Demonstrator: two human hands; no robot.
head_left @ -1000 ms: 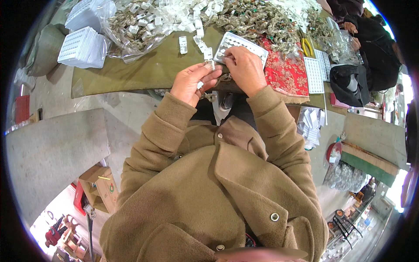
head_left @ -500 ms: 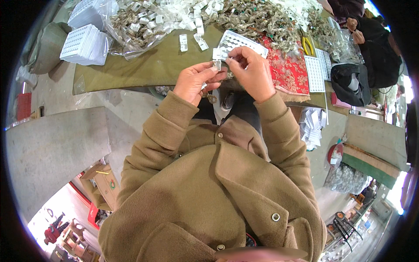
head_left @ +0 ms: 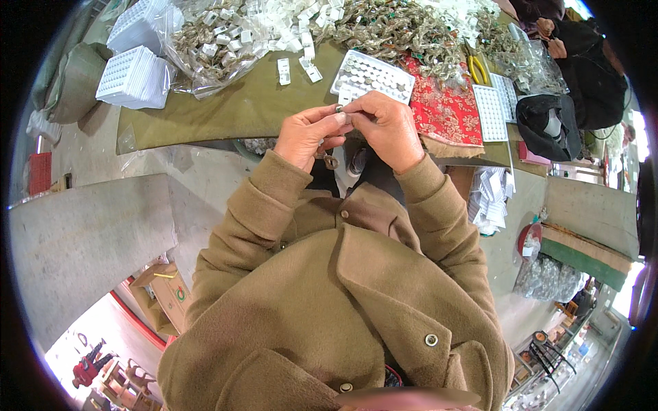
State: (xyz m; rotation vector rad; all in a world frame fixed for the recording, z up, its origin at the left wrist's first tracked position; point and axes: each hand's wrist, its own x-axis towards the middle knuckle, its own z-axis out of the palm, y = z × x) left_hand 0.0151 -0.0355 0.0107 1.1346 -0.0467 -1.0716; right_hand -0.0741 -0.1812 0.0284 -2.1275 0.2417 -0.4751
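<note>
My left hand [head_left: 307,134] and my right hand [head_left: 389,130] meet at the near edge of the table, fingertips pressed together. Between them is a small white plastic piece [head_left: 347,94], mostly hidden by the fingers, with a tiny dark metallic bit at the left fingertips. My right thumb and forefinger pinch at the same spot; what they hold is hidden. A brownish loop [head_left: 331,162] hangs below my left hand. Just beyond the hands lies a white tray [head_left: 404,73] of small round silvery discs. Two loose white plastic pieces [head_left: 284,71] lie left of it.
Piles of clear-and-brown wired parts [head_left: 397,31] and white plastic pieces cover the table's far side. Stacked white trays [head_left: 133,79] stand at left. Yellow-handled pliers [head_left: 477,70], a red patterned cloth [head_left: 445,113] and more trays [head_left: 489,113] lie right. Another person [head_left: 582,68] sits at far right.
My right hand has moved left and down from the disc tray, meeting my left fingertips. The plastic piece, plainly visible before, is now largely covered by fingers. The view has shifted slightly.
</note>
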